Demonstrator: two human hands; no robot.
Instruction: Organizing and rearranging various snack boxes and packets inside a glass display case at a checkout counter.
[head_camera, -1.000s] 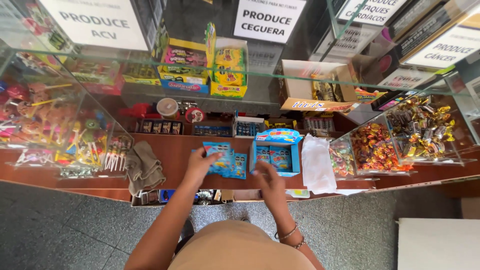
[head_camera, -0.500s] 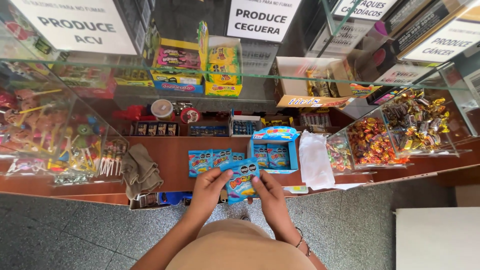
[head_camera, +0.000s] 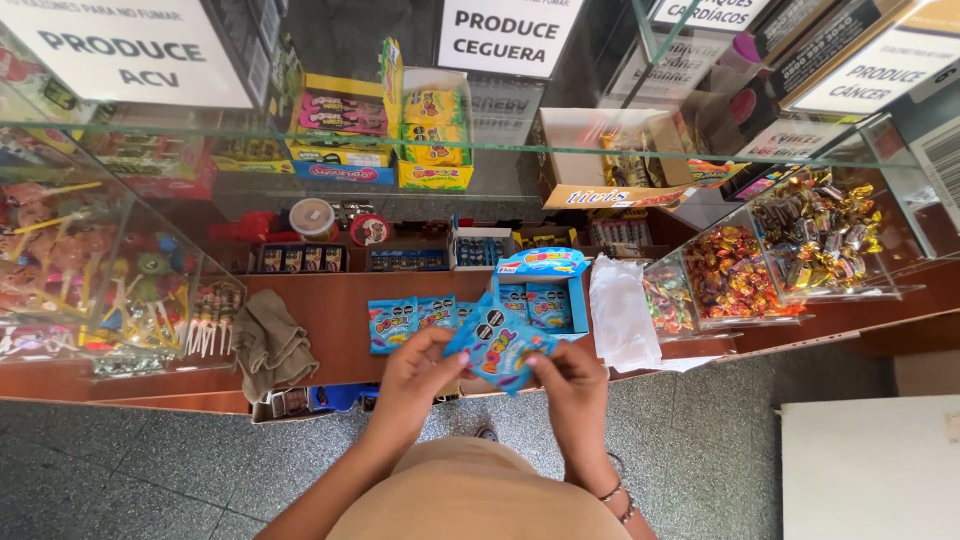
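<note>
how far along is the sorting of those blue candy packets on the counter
Looks done: a few blue packets lie in a row on the brown counter. In hand: both the left hand and right hand grip one blue packet over the counter edge. Left: the open blue display box beside them holds more packets, so the job seems roughly midway, though the total count is unclear.

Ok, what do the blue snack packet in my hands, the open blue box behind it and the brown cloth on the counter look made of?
Blue snack packet: thin glossy plastic film, probably; it crinkles and catches light. Open blue display box: printed cardboard, with flat folded panels. Brown cloth: soft matte fabric, lying in limp folds.
</note>
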